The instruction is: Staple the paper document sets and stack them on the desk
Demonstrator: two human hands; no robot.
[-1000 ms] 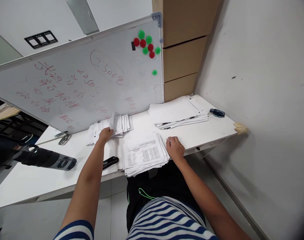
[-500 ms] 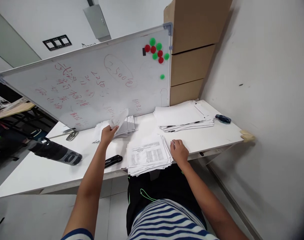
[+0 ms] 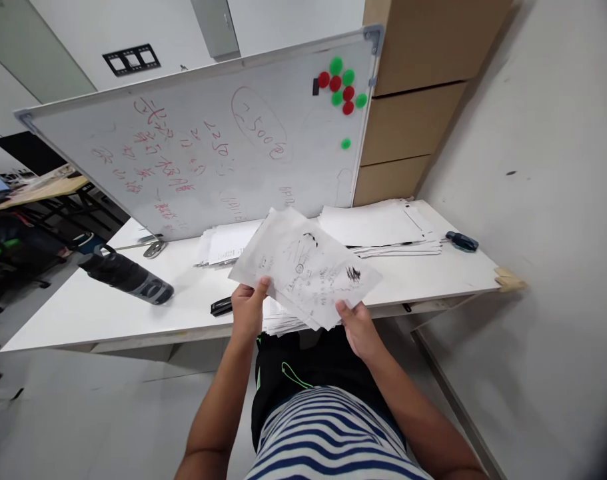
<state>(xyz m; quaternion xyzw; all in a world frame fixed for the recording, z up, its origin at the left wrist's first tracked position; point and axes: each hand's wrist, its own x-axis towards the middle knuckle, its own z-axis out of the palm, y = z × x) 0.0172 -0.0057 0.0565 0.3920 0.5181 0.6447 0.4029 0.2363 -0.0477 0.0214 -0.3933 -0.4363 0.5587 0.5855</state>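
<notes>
Handwritten paper sheets [image 3: 303, 267] are held up between my two hands, above the front edge of the desk. My left hand [image 3: 250, 305] grips their lower left edge, thumb on top. At the lower right corner, my right hand [image 3: 356, 323] pinches them. Beneath the sheets, a paper stack [image 3: 279, 320] shows only in part. Another stack [image 3: 226, 243] lies behind on the left, and a wider pile of sheets [image 3: 378, 225] lies behind on the right. A black stapler-like object [image 3: 221, 307] is beside my left hand.
A whiteboard [image 3: 198, 153] with red writing and magnets leans at the back of the white desk [image 3: 193, 320]. A dark bottle [image 3: 126, 273] lies at the left. Cardboard boxes [image 3: 418, 127] stand behind. A dark blue object [image 3: 462, 241] sits near the right wall.
My left hand has brought the paper from the back left stack toward the middle, where it is now spread flat. My right hand has taken hold of it too. The view has shifted slightly.
</notes>
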